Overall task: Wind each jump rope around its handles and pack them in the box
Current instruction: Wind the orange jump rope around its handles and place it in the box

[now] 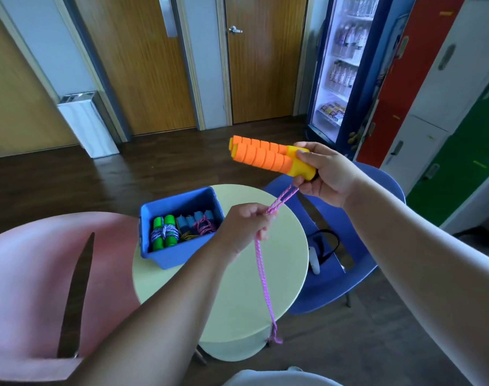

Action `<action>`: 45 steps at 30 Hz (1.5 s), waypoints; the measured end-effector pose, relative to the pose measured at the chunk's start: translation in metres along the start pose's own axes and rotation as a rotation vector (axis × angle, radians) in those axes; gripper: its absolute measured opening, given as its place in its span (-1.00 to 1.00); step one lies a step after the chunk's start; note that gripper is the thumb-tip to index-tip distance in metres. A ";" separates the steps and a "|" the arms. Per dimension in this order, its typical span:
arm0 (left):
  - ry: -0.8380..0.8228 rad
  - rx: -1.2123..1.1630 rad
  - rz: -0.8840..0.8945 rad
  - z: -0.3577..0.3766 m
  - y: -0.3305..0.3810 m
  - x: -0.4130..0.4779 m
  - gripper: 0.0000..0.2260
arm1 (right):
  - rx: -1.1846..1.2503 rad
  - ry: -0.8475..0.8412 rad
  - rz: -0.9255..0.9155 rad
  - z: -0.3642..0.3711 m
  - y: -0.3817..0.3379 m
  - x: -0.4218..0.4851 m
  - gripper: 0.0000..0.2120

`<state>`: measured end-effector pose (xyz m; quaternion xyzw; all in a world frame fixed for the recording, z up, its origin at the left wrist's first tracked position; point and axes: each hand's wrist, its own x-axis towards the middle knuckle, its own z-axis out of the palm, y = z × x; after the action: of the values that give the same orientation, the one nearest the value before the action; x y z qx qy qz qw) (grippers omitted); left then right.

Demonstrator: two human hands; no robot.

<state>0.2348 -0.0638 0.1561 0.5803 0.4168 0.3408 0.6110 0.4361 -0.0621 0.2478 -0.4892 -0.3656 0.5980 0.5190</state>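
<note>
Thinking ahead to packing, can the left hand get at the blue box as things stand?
Likely yes: the left hand is near the blue box, whose open top has nothing over it. But it grips the pink rope, so it is not free.

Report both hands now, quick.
Left hand: grips the pink rope.
Right hand: holds the two orange handles together by their yellow ends.

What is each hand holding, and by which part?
Right hand grips the orange handles by their yellow ends; left hand pinches the pink rope below them.
</note>
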 end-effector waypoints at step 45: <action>0.211 0.509 0.163 -0.086 0.103 -0.030 -0.85 | -0.619 -0.086 -0.242 0.077 0.092 -0.023 -0.78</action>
<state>0.1515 -0.0447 0.2636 0.7078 0.5024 0.3318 0.3695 0.3367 -0.0971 0.1851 -0.5509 -0.6070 0.4126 0.3972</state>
